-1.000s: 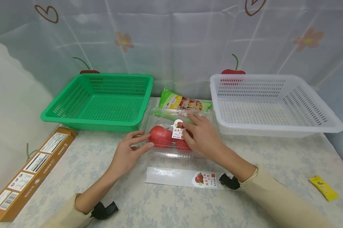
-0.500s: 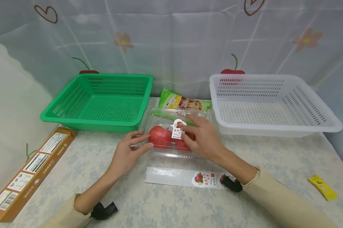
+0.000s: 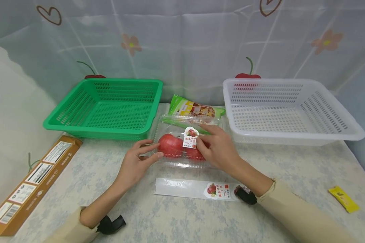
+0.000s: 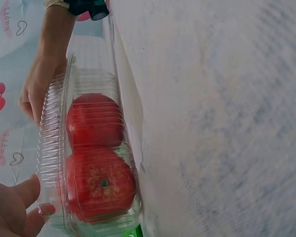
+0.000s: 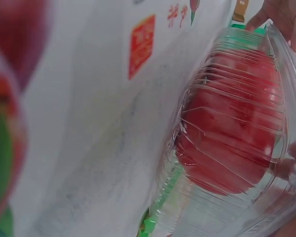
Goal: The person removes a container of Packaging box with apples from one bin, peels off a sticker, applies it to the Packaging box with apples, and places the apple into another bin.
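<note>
A clear plastic clamshell box (image 3: 177, 164) holding red apples (image 3: 169, 145) lies in the middle of the table. Its lid bears a white apple label (image 3: 189, 140). My left hand (image 3: 137, 163) touches the box's left edge, thumb and fingers spread apart. On the right, my right hand (image 3: 220, 148) rests over the lid, its thumb and forefinger at the label's right edge. Two apples (image 4: 101, 182) show through the box wall in the left wrist view; there the left thumb (image 4: 28, 190) is at the lid's edge. The right wrist view shows the box (image 5: 227, 207) close up.
In front of the box lies a label strip (image 3: 182, 188) with printed apple labels. A green-and-yellow food packet (image 3: 197, 109) sits behind it. A green basket (image 3: 100, 130) stands left, a white basket (image 3: 295, 135) right. A long brown box (image 3: 36, 182) and a small yellow packet (image 3: 343, 199) flank them.
My right hand's fingers have drawn slightly right across the label, baring more of it. The left hand and the box have stayed put.
</note>
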Action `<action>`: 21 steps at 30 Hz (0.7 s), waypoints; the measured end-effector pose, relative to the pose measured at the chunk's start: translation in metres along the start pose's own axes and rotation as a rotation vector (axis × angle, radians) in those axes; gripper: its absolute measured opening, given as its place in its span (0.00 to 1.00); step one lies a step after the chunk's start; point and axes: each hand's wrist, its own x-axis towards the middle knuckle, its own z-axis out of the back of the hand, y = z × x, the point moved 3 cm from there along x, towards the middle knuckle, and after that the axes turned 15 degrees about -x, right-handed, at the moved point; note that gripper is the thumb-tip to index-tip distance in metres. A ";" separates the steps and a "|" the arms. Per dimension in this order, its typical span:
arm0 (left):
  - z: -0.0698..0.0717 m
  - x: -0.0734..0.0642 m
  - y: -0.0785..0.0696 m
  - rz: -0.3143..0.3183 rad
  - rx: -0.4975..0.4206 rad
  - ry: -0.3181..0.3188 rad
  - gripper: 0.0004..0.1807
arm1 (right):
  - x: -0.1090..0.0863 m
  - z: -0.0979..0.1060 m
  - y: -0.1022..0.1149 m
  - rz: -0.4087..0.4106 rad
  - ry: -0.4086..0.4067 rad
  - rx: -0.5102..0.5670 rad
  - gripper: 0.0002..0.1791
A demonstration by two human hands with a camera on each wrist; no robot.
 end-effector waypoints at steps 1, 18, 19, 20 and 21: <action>0.000 0.000 0.000 0.000 -0.001 -0.001 0.22 | -0.001 0.000 0.000 0.011 -0.018 0.002 0.14; 0.000 -0.001 0.000 0.004 -0.019 -0.003 0.22 | -0.002 0.001 -0.001 0.010 0.060 0.075 0.11; 0.000 -0.001 0.000 0.003 -0.022 -0.001 0.22 | -0.002 0.001 -0.002 0.026 0.040 0.104 0.11; 0.000 0.000 0.000 0.004 -0.024 -0.001 0.22 | -0.002 0.001 -0.002 0.037 0.025 0.136 0.10; 0.000 0.000 0.000 0.004 -0.024 0.000 0.22 | -0.003 0.001 -0.003 0.043 0.016 0.161 0.10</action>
